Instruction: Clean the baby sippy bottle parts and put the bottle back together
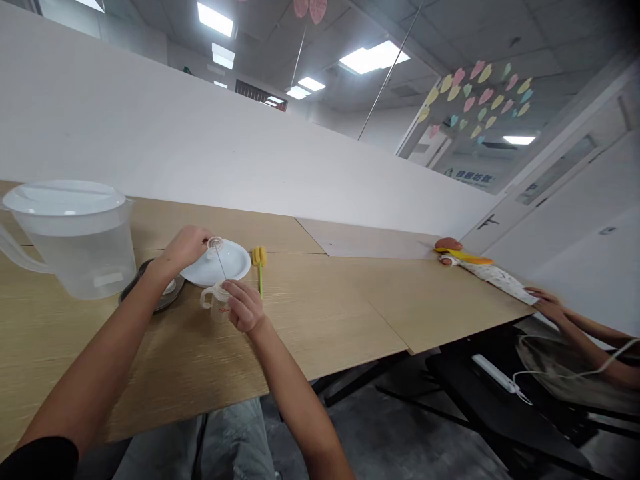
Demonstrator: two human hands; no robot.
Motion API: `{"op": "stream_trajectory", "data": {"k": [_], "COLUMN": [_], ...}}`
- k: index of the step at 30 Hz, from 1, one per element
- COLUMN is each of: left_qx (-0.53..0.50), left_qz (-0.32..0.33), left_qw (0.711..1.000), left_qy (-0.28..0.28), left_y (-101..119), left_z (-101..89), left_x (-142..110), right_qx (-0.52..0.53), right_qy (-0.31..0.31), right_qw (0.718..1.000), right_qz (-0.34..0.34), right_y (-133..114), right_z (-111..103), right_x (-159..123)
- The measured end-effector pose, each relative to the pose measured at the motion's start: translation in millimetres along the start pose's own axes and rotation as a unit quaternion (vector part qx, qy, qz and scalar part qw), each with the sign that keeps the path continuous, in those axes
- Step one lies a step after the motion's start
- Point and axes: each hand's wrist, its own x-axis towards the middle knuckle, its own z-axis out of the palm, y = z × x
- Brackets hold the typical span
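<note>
My left hand (187,248) is closed on a clear, round, lid-like piece (215,244) above the white plate (235,257). From that piece a thin straight rod (221,265) slants down to the fingertips of my right hand (245,307). My right fingers are pinched around the rod's lower end, at the rim of a small clear cup (219,308). The cup stands on the table, its handle to the left and red lettering on its side. My right fingers cover part of the cup, and whether they also touch it I cannot tell.
A large clear lidded pitcher (85,240) stands at the left, beside a dark round tray (167,303). A yellow tulip-shaped item (260,260) lies right of the plate. Another person's hands (547,303) rest on a patterned cloth (500,277) at the far right.
</note>
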Motion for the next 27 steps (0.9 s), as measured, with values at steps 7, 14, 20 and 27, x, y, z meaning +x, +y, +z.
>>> {"op": "stream_trajectory", "data": {"k": [7, 14, 20, 27], "left_qx": [-0.016, -0.019, -0.014, -0.009], "left_qz": [0.01, 0.019, 0.029, 0.027], "left_qw": [1.0, 1.0, 0.999, 0.999], "left_qy": [0.0, -0.007, -0.005, -0.018], "left_y": [-3.0, -3.4, -4.1, -1.9], "left_z": [-1.0, -1.7, -0.1, -0.1], "left_x": [-0.1, -0.6, 0.9, -0.4], "right_qx": [-0.042, -0.066, -0.036, -0.046], "right_qy": [0.048, 0.07, 0.014, 0.093], "right_qw": [0.998, 0.995, 0.999, 0.994], "right_qz": [-0.01, -0.019, -0.008, -0.033], "right_y": [-3.2, -6.4, -4.3, -7.9], "right_z": [-5.2, -10.7, -7.3, -10.5], "right_x": [11.1, 21.7, 10.0, 25.9]}}
